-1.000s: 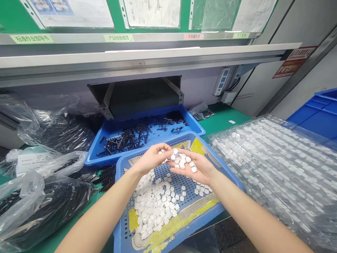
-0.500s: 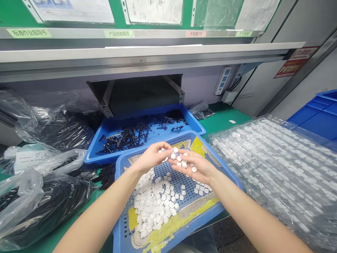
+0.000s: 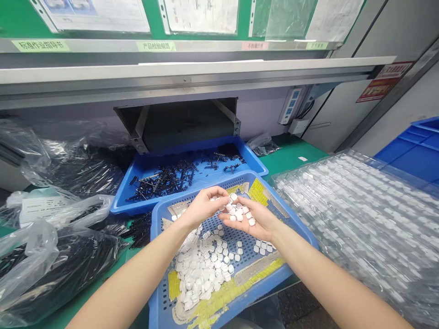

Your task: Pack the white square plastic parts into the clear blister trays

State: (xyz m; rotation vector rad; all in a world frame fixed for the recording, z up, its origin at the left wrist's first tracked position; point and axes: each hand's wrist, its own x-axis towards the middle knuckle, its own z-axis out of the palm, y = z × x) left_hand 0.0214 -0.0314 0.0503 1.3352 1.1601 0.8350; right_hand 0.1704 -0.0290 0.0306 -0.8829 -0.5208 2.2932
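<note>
A blue basket [image 3: 254, 294] holds a heap of white pieces [image 3: 200, 272] at left, mesh floor [image 3: 246, 235] showing beside it. Above, the left hand [image 3: 203, 208] pinches some pieces; the right hand [image 3: 262, 220] lies palm up, spread beneath more. Just behind, a blue tray [image 3: 254, 162] contains black parts [image 3: 168, 183]; green bench [image 3: 297, 148] shows beyond its right edge.

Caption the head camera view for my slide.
Left hand and right hand hold small white pieces above a perforated blue basket, with a blue tray of black parts behind.
</note>
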